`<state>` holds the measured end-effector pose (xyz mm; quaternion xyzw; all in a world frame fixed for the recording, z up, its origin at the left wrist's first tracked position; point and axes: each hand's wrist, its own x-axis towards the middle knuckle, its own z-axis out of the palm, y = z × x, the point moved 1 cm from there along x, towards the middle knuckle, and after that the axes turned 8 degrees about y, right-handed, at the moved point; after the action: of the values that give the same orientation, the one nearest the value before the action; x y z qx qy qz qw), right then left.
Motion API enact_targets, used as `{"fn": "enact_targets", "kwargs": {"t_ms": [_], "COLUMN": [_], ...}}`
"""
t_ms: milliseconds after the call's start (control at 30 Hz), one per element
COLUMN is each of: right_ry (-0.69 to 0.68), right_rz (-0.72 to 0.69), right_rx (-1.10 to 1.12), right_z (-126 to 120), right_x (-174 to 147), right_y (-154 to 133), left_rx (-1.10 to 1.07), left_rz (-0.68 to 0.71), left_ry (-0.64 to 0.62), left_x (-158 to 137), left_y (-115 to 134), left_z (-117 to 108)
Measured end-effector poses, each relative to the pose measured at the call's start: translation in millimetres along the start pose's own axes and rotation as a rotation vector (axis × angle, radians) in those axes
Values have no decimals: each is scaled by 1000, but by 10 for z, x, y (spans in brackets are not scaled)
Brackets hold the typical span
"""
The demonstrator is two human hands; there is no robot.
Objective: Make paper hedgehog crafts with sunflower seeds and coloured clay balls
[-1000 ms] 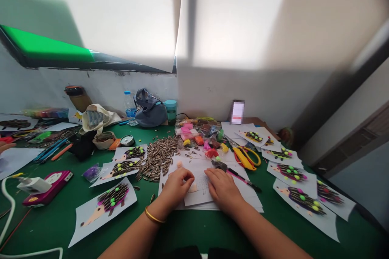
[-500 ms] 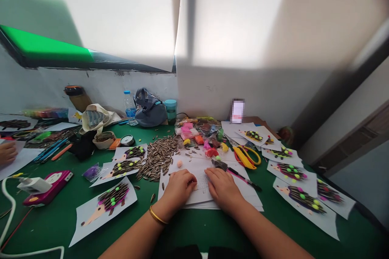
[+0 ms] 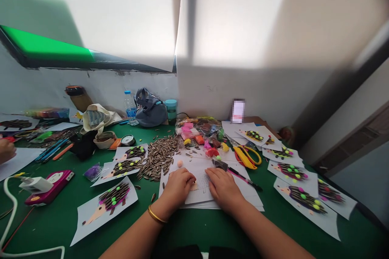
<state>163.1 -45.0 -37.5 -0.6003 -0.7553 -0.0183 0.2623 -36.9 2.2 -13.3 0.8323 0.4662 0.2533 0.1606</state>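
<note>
My left hand [image 3: 178, 186] rests on a stack of white paper [image 3: 194, 199], its fingers curled together and pressed on a flat bit of peach modelling clay [image 3: 193, 186]. Part of that clay is hidden under the fingertips. My right hand [image 3: 224, 186] lies flat on the same paper, fingers stretched out and holding nothing. Between the hands the top sheet bears faint small marks. A small peach clay ball [image 3: 180, 163] sits on the paper beyond my left hand. Just past my right fingers lie a dark clay lump [image 3: 219, 164] and a black pen [image 3: 251, 183].
Sunflower seeds [image 3: 161, 153] are heaped left of the paper. Bagged coloured clay [image 3: 197, 133] and yellow-handled scissors [image 3: 245, 158] lie behind it. Hedgehog pictures [image 3: 111, 206] flank both sides. A power bank [image 3: 50, 188] with a charger is at left, near another person's hand [image 3: 6, 150].
My left fingers have shifted slightly, showing more of the peach clay. My right hand stays almost where it was. The other person's hand at far left has moved a little.
</note>
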Motion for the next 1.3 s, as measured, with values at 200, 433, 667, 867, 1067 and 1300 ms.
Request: {"fn": "enact_targets", "kwargs": {"t_ms": [200, 433, 667, 867, 1067, 1300], "right_ry": [-21, -10, 36, 162, 308, 351], "right_rz": [12, 3, -31, -93, -169, -126], "right_rx": [12, -5, 13, 91, 281, 436], "right_z": [-22, -10, -12, -90, -186, -250], "right_x": [7, 7, 0, 18, 59, 83], "right_y": [-10, -5, -3, -28, -244, -334], "left_rx": [-34, -49, -49, -138, -359, -498], "left_rz": [-10, -14, -45, -34, -12, -41], "left_ry": [-4, -5, 35, 78, 108, 122], "left_x": [-23, -25, -8, -14, -56, -75], "left_y": [47, 21, 1, 70, 205, 239], "left_z": [-34, -19, -29, -55, -3, 34]}}
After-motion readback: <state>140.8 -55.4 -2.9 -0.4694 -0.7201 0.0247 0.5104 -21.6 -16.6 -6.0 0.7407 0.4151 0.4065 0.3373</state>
